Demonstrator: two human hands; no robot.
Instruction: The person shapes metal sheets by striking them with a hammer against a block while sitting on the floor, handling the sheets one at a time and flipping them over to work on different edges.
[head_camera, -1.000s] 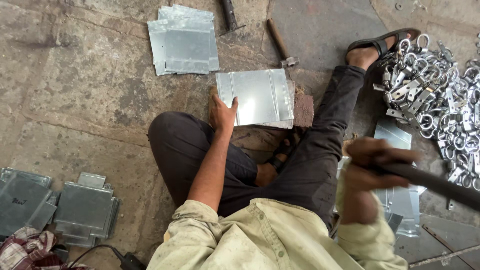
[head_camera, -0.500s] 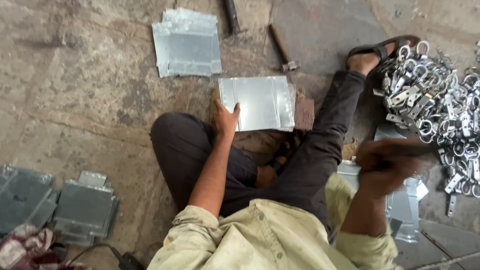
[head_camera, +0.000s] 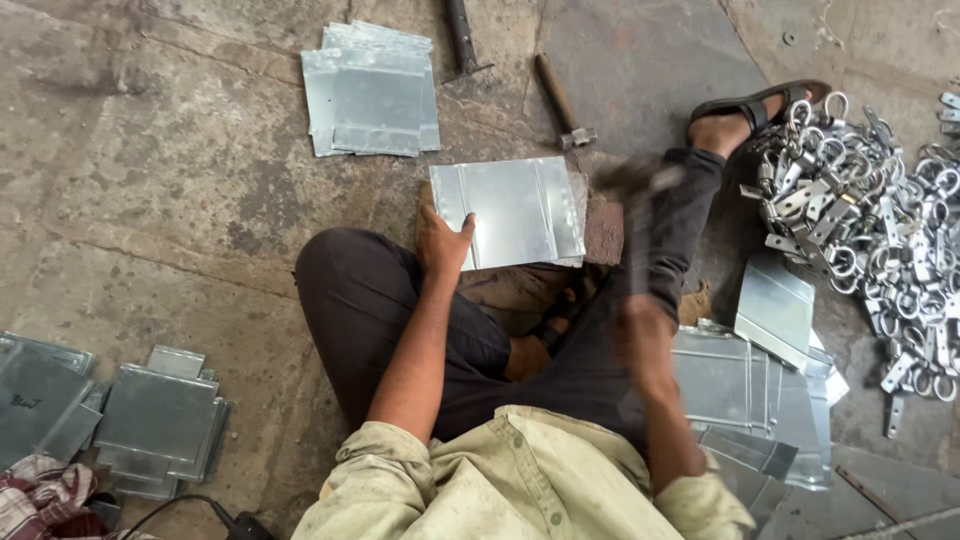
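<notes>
A shiny square metal sheet (head_camera: 515, 210) with two crease lines lies flat on a brown block (head_camera: 603, 232) in front of my crossed legs. My left hand (head_camera: 445, 240) presses on the sheet's near left corner, thumb on top. My right hand (head_camera: 640, 335) is motion-blurred and grips the handle of a hammer (head_camera: 632, 190). The hammer's blurred head is just off the sheet's right edge, above the block.
A stack of flat sheets (head_camera: 370, 90) lies ahead, with a second hammer (head_camera: 562, 100) and a dark bar (head_camera: 462, 35) beside it. A heap of metal ring clasps (head_camera: 880, 210) fills the right. More sheets (head_camera: 760, 370) lie at my right, folded ones (head_camera: 150, 420) at my left.
My right hand has swung the hammer from low at my right side forward and down towards the sheet's right edge. My left hand has stayed on the sheet.
</notes>
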